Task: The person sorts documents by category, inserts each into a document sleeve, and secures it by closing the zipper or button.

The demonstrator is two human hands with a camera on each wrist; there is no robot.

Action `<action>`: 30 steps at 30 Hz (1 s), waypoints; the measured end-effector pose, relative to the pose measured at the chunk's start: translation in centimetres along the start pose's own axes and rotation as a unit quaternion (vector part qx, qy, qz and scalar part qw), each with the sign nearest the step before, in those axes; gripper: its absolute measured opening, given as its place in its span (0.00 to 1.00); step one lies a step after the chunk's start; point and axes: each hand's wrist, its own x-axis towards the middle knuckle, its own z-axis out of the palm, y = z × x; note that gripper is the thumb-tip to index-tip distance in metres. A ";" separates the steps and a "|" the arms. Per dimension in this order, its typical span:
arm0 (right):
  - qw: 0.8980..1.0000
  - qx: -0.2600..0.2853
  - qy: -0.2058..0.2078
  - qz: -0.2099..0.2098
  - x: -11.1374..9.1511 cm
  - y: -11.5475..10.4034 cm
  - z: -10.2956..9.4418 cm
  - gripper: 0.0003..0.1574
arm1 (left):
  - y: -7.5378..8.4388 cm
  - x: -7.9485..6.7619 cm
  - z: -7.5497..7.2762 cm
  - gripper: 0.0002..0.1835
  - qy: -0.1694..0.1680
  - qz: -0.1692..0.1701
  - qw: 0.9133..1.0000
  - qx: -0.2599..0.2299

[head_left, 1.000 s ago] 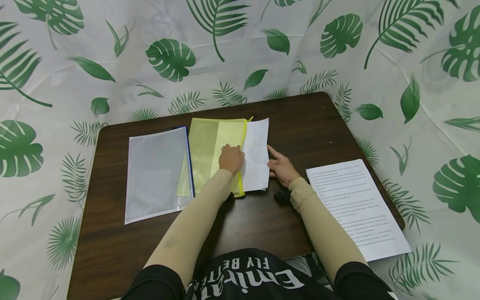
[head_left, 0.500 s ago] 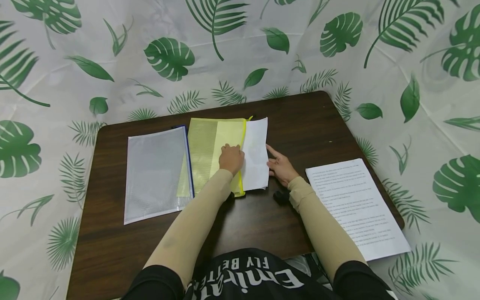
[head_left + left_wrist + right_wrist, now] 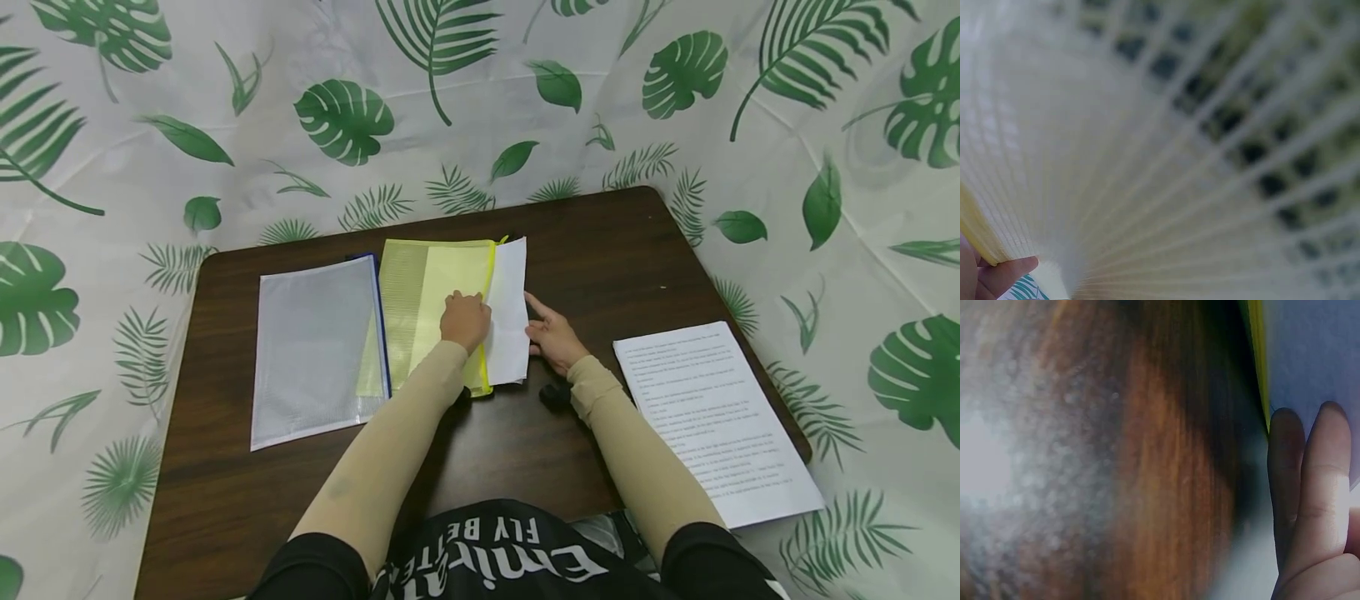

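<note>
A translucent yellow zip folder (image 3: 401, 292) lies mid-table, its bright yellow zipper edge facing right. White paper (image 3: 513, 292) is partly inside it and shows through the yellow plastic; a strip sticks out at the right. My left hand (image 3: 465, 321) holds the folder by its opening edge; in the left wrist view a fingertip (image 3: 1016, 270) shows beside the yellow edge. My right hand (image 3: 555, 342) holds the paper's outer edge, index finger stretched along it. Two fingers (image 3: 1325, 487) lie against the paper in the right wrist view. The folder's plastic fills the left wrist view, blurred.
A clear folder with a blue edge (image 3: 315, 350) overlaps the yellow folder's left side. At the right, a stack of printed pages (image 3: 712, 417) overhangs the front edge of the dark wooden table (image 3: 600, 250). A leaf-patterned cloth (image 3: 450, 108) hangs behind.
The paper has slid left, further into the yellow folder, and less of it sticks out. My right hand has moved left with it. My left hand has stayed on the folder.
</note>
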 end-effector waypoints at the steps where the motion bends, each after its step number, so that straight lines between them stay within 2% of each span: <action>1: 1.000 0.002 0.002 0.001 0.0 0.0 0.0 0.46 | 0.0 0.0 0.0 0.24 0.002 0.001 1.000 -0.001; 15: 1.000 0.019 0.009 0.014 -0.2 0.3 0.1 0.47 | 0.0 0.0 0.4 0.24 0.002 -0.009 1.000 0.003; 22: 0.999 0.015 0.017 0.025 -0.4 0.5 0.1 0.47 | 0.1 -0.4 0.3 0.24 -0.002 -0.003 1.000 0.014; 30: 1.000 0.024 0.006 0.014 -0.3 0.3 0.2 0.46 | 0.2 -0.5 0.0 0.24 0.006 0.001 1.000 0.030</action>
